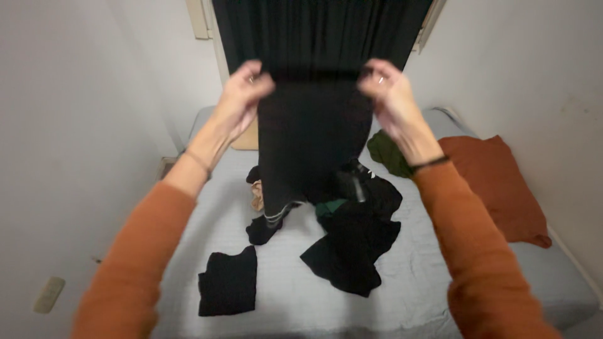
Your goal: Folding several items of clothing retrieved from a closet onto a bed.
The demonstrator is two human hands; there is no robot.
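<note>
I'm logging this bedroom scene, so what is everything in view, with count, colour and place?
garment: 1, black, held up by its top edge in both hands
bed: 1, grey sheet, below the hands
pile: 1, mostly black clothes with a bit of green, mid-bed
folded piece: 1, black, near left of bed
green cloth: 1, dark green, far right of bed
pillow: 1, rust, right edge of bed
curtain: 1, black, behind bed
left hand: 1, orange sleeve, grips garment
right hand: 1, orange sleeve, grips garment

Rust-orange long sleeves [468,251], thin wristbands, ring on R grip [389,94]
</note>
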